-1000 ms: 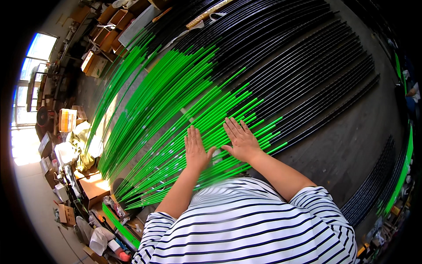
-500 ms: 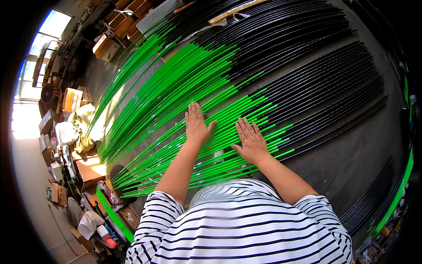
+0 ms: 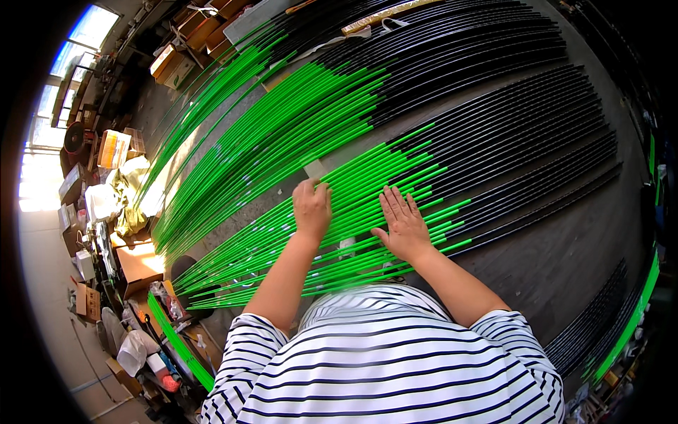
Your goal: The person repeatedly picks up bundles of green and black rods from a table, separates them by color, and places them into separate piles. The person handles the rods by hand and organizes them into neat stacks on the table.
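Note:
Long thin rods, green on the left and black on the right, lie side by side in groups. My left hand [image 3: 312,208] is closed at the far edge of the near group of green rods [image 3: 367,172]. Its fingers curl down over the outermost rods, and the fingertips are partly hidden. Flat on the same group, further right, rests my right hand [image 3: 404,225], fingers stretched out and thumb apart. The black ends [image 3: 515,127] of these rods reach off to the right. Beyond a gap lies another dense group of green rods [image 3: 282,120].
A pale crosspiece [image 3: 314,168] shows in the gap between the groups. Cardboard boxes [image 3: 173,67] stand at the far left, and an open carton [image 3: 141,265] with clutter lies at the left. More black rods [image 3: 593,318] lie at the lower right.
My left hand has gone from flat to curled and drawn slightly nearer. The near group's outermost rods have shifted toward me, widening the gap. My right hand has stayed in place.

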